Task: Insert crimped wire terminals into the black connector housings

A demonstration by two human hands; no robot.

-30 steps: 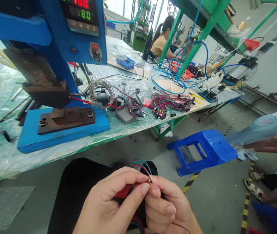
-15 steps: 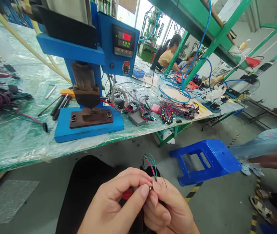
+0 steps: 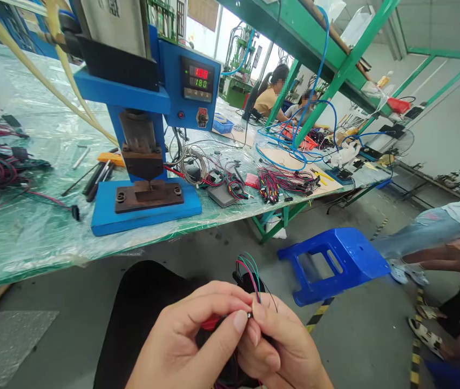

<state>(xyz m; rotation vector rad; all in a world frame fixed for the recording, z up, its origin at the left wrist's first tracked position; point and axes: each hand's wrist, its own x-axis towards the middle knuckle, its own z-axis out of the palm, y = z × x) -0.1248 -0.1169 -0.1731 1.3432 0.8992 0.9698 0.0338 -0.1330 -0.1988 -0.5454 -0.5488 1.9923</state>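
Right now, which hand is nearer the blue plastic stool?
Right hand: below and left of the blue plastic stool in view. Left hand: farther left, with the right hand between it and the stool.

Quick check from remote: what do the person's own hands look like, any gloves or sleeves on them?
The left hand and right hand are bare: no gloves, rings or tape show, and the nails look short and unpainted. No sleeve shows in view.

Wires (image 3: 249, 278) — glossy plastic insulation; press base (image 3: 106, 221) — smooth blue-painted metal; die plate (image 3: 149, 197) rough rusty steel; stool (image 3: 359, 259) shiny plastic; bench sheeting (image 3: 23, 237) clear crinkled plastic.
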